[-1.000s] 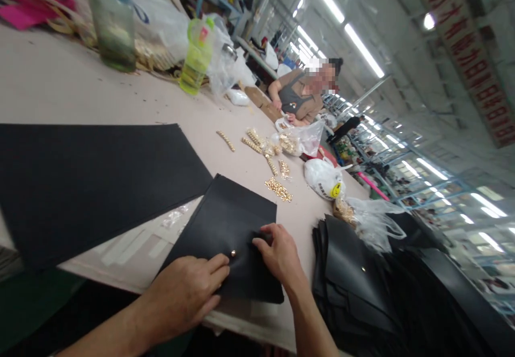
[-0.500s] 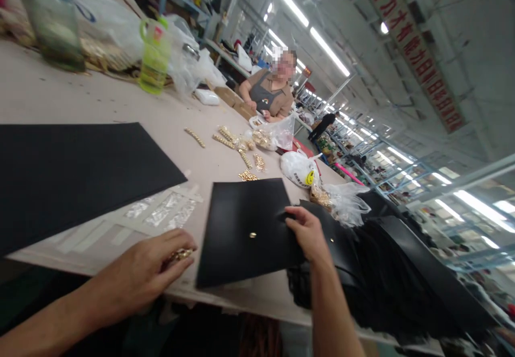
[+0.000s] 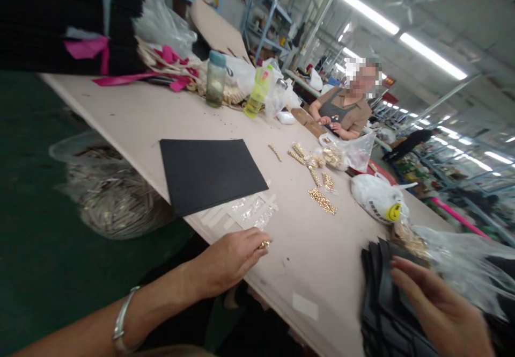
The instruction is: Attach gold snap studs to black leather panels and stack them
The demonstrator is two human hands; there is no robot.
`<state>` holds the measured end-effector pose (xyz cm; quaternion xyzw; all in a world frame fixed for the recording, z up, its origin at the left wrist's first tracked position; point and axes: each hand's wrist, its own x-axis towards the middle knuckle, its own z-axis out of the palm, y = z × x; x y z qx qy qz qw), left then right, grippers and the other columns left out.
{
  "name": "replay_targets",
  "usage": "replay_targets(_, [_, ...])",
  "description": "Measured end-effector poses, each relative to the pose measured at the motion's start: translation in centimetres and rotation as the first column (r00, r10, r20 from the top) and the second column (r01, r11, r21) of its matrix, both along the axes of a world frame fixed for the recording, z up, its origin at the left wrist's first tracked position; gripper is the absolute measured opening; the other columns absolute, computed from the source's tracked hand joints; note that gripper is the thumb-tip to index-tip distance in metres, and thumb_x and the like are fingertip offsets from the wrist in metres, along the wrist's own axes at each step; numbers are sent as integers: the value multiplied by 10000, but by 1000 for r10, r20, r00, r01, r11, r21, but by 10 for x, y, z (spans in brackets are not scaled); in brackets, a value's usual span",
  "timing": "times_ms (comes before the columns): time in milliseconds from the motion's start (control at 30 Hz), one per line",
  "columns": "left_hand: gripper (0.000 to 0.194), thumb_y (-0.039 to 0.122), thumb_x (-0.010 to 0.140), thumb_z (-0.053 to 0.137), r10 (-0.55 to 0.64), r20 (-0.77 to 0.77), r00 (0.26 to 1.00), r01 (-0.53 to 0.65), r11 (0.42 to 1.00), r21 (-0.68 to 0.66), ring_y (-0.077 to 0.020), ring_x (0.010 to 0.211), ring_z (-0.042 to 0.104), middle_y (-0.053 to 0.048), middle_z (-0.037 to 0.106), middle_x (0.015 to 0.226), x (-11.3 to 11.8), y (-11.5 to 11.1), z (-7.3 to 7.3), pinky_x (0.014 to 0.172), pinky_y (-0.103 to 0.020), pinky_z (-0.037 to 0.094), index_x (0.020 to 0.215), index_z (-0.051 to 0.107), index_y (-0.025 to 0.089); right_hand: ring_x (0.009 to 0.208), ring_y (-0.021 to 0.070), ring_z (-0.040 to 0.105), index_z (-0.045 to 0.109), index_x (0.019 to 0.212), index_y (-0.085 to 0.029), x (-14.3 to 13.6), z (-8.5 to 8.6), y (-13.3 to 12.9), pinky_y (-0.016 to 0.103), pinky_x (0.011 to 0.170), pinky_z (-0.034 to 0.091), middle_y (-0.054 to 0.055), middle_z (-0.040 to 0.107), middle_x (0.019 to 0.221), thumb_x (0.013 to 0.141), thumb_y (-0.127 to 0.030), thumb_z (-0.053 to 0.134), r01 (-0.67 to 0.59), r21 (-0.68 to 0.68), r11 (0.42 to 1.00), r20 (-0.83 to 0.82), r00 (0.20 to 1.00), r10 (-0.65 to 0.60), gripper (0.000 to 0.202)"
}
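My left hand [image 3: 237, 255] is closed around several small gold metal pieces [image 3: 264, 244] above the table's front edge, and a silver bangle [image 3: 125, 314] circles the wrist. At the right, my right hand [image 3: 440, 303] is at the stack of black panels [image 3: 380, 287], its thumb and fingers pinching at the edge of a panel on top. The palm hides much of that stack. A flat pile of black sheets [image 3: 211, 172] lies left of centre on the table. Beyond my left hand are clear plastic strips [image 3: 257, 212] and loose gold pieces [image 3: 322, 200].
Gold pieces in rows [image 3: 298, 153], a white bag [image 3: 374, 198] and clear plastic bags [image 3: 454, 255] lie along the right side. Two bottles [image 3: 216, 80] stand at the back. A co-worker [image 3: 341, 110] sits across the table. Below the left edge hangs a filled plastic bag [image 3: 116, 190].
My view has turned left. The black panel with a gold fitting, held by my right hand over the table, has gone to the stack at the right. My left hand still holds gold pieces.
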<state>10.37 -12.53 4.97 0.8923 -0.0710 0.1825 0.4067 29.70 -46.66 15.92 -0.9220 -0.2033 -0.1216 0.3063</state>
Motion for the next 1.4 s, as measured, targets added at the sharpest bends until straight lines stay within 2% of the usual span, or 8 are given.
replay_targets(100, [269, 250, 1054, 378, 9, -19, 1000, -8, 998, 56, -209, 1028, 667, -81, 676, 1108, -1, 1, 2, 920, -341, 533, 1219, 568, 158, 988, 248, 720, 779, 1004, -236, -41, -39, 87, 335, 901, 571, 75, 775, 1053, 818, -431, 701, -312, 98, 945, -177, 929, 325, 280])
replay_targets(167, [264, 263, 1052, 386, 40, -20, 999, -38, 996, 84, -219, 1006, 679, -83, 686, 1091, -2, 2, 3, 895, -347, 546, 1212, 569, 160, 933, 230, 730, 761, 1047, -218, -66, -52, 136, 325, 847, 586, 80, 776, 1030, 857, -381, 672, -434, 169, 885, -263, 845, 465, 266])
replay_targets(300, [257, 240, 1054, 358, 101, -40, 994, -97, 991, 95, -220, 995, 677, -79, 690, 1054, -3, 3, 3, 904, -363, 552, 1180, 572, 172, 889, 197, 730, 750, 1041, -221, -95, -60, 190, 297, 818, 574, 51, 778, 985, 889, -293, 632, -532, 290, 795, -324, 727, 605, 206])
replay_targets(600, [219, 135, 1010, 418, 189, -45, 981, -178, 968, 178, -258, 957, 670, -86, 671, 1042, -2, 10, -9, 852, -440, 585, 1195, 536, 137, 821, 170, 710, 766, 978, -234, -92, -83, 214, 268, 773, 547, 16, 779, 923, 873, -306, 674, -462, 330, 823, -347, 751, 561, 157])
replay_targets(800, [313, 89, 961, 520, 224, -112, 968, -195, 955, 225, -274, 1016, 670, -118, 672, 1108, -3, 15, -7, 901, -454, 584, 1275, 514, 95, 725, 166, 695, 776, 925, -225, -93, -83, 228, 261, 710, 545, 13, 777, 836, 845, -308, 680, -466, 281, 839, -290, 792, 537, 151])
replay_targets(1167, [360, 37, 949, 490, 290, -199, 936, -233, 936, 265, -283, 1049, 659, -166, 666, 1155, -6, 21, -3, 929, -457, 570, 1306, 534, 62, 647, 160, 643, 751, 802, -209, -97, -85, 253, 262, 658, 515, -5, 729, 714, 796, -271, 638, -438, 236, 867, -252, 834, 491, 129])
replay_targets(1300, [310, 57, 960, 466, 312, -163, 936, -283, 942, 181, -274, 999, 663, -137, 678, 1090, -11, 29, -4, 887, -435, 567, 1248, 578, 77, 745, 183, 673, 741, 849, -204, -94, -88, 265, 292, 737, 536, 18, 739, 791, 812, -295, 639, -441, 343, 830, -349, 760, 548, 142])
replay_targets(1400, [263, 141, 1004, 422, 376, -79, 923, -379, 925, -32, -221, 938, 658, -72, 677, 1025, -20, 46, -5, 846, -358, 537, 1165, 630, 143, 821, 210, 688, 756, 933, -196, -83, -93, 278, 325, 783, 546, 49, 752, 861, 817, -387, 684, -405, 433, 805, -453, 674, 583, 235])
